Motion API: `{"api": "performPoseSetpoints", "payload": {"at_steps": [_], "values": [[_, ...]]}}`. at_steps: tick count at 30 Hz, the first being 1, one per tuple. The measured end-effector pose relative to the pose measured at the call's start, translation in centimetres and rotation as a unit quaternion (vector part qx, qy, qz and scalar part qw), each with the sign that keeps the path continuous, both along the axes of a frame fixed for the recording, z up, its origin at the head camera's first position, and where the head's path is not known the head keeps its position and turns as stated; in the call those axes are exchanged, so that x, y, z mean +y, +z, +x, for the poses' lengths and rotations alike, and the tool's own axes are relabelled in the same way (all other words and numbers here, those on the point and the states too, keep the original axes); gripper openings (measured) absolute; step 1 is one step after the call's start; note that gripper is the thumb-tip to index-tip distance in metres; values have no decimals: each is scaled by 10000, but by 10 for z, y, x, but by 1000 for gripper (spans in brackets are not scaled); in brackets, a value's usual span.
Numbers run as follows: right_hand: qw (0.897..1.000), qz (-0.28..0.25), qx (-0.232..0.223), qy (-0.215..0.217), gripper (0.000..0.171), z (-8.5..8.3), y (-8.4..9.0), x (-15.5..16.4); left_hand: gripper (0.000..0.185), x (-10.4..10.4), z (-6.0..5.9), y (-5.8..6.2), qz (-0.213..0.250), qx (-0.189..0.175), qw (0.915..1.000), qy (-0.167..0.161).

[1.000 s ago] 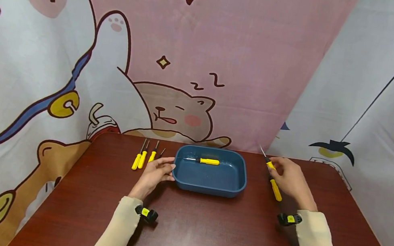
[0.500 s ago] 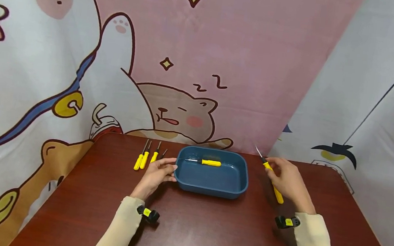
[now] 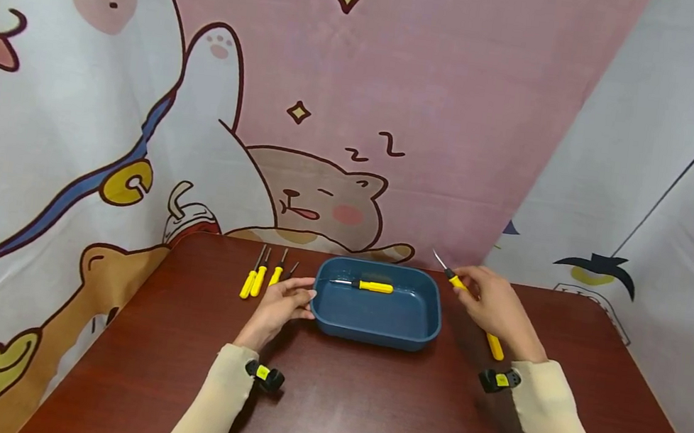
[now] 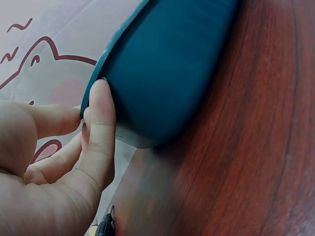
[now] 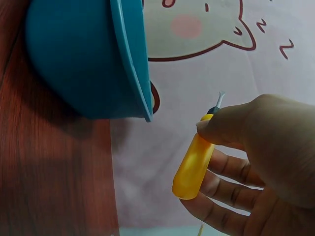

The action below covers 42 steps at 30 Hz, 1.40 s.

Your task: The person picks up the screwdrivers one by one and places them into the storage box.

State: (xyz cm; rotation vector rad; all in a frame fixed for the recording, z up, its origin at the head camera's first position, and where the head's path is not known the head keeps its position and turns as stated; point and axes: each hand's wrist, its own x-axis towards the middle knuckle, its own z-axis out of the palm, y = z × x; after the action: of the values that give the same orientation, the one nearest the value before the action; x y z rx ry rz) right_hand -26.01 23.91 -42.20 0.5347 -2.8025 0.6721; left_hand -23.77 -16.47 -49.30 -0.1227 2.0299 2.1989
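Screwdriver (image 5: 192, 169), right of frame centre, pinched in right hand (image 3: 494, 306), has shifted left, nearer box (image 3: 372, 336); carry seems under way. Left hand (image 3: 277, 308) grips box's left rim. Second screwdriver (image 3: 495, 347) lies farther right, on counter (image 3: 351, 403).

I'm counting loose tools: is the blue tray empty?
No, a yellow-handled screwdriver lies inside the tray in the head view.

The blue tray (image 3: 372, 335) bars a low leftward path for the right hand (image 3: 494, 306); above it there seems room.
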Motion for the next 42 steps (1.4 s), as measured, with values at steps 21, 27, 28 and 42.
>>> {"api": "performPoseSetpoints", "payload": {"at_steps": [21, 27, 28, 42], "values": [[9936, 807, 124, 776, 32, -11, 14, -32, 41, 0, 0, 0, -45, -40, 10000, -25], [9917, 977, 44, 837, 32, -12, 19, -39, 41, 0, 0, 0, -2, 11, 10000, -33], [9914, 996, 32, 844, 32, -12, 21, -40, 41, 0, 0, 0, 23, 24, 10000, -30], [9791, 1423, 25, 1450, 30, -20, 29, -60, 42, 0, 1, 1, -30, -44, 10000, -30]]}}
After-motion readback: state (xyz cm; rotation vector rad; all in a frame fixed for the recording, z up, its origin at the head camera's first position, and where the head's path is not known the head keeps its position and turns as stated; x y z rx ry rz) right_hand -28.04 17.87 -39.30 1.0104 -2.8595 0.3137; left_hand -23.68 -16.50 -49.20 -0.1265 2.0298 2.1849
